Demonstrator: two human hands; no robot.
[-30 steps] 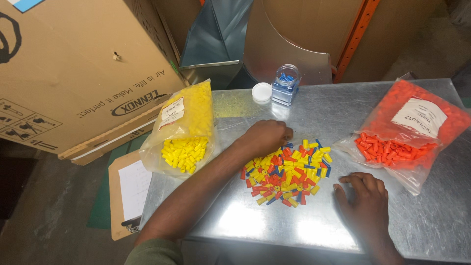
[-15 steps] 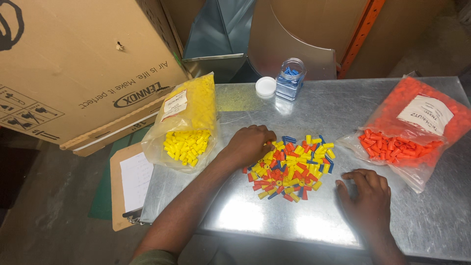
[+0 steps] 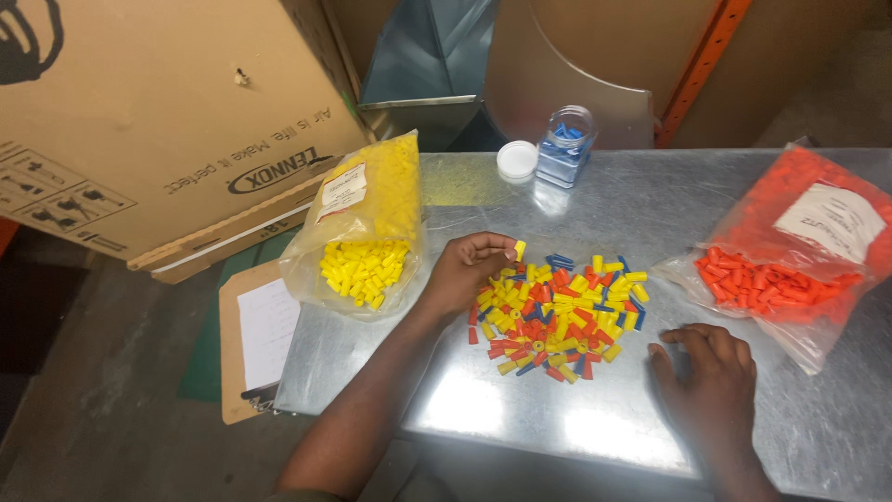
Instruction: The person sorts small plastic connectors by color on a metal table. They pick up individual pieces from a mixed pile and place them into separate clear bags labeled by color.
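Observation:
A heap of small yellow, red and blue plastic caps (image 3: 557,316) lies on the metal table (image 3: 650,214). My left hand (image 3: 469,271) rests at the heap's left edge and pinches one yellow cap (image 3: 519,250) between thumb and fingertips. My right hand (image 3: 711,386) lies flat on the table, palm down, fingers apart, just right of the heap and holding nothing. An open clear bag of yellow caps (image 3: 362,242) lies to the left of my left hand. An open bag of orange caps (image 3: 790,251) lies at the right.
A clear jar with blue caps (image 3: 565,147) stands at the back of the table, its white lid (image 3: 517,159) beside it. A big cardboard box (image 3: 158,121) leans at the left. A clipboard with paper (image 3: 251,339) lies on the floor by the table's left edge.
My left hand has drawn back from the top of the heap to its left edge and lifted a yellow cap in its fingertips. My right hand has stayed flat on the table.

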